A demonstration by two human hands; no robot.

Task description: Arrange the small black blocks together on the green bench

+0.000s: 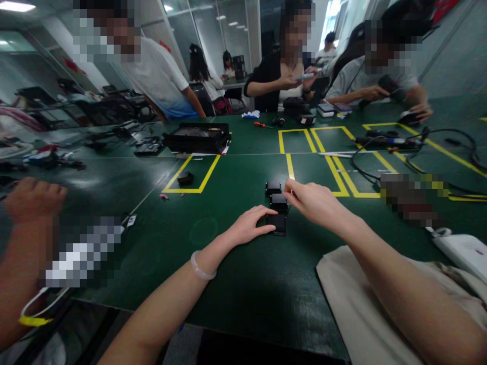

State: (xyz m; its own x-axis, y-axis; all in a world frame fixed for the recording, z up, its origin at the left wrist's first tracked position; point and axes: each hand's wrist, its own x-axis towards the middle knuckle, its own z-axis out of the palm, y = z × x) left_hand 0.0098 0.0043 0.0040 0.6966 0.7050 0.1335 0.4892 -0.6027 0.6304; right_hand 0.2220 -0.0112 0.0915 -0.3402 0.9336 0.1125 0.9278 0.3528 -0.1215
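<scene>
Fingers of our L hand (249,224) are parted, thumb & forefinger tips at the L side of the near block (279,224), a black pc. lying flat on the green table (243,279). Our R hand (291,191) has its fingers bent & tips drawn tog. at the R edge of the middle block (278,202); can't tell if they pinch anything small. Just beyond that, past our R fingertips, sits the far block (273,188), also blk. All three run in a rough line btwn our hands.

Well L of our L fingers & farther off, a small black part (185,178) sits inside yellow tape (208,175), w/ a pink bit (163,196) near the tape's corner. Beyond it is a big black tray (198,137). Past our R fingertips, far side of table, an orange-handled screwdriver (261,124) lies near a few blk items. Beige cloth (342,299) lies under our R forearm, nearer us than the fingers; a white device (462,253) is well R. Another person's fist (35,198) is far L of our fingers.
</scene>
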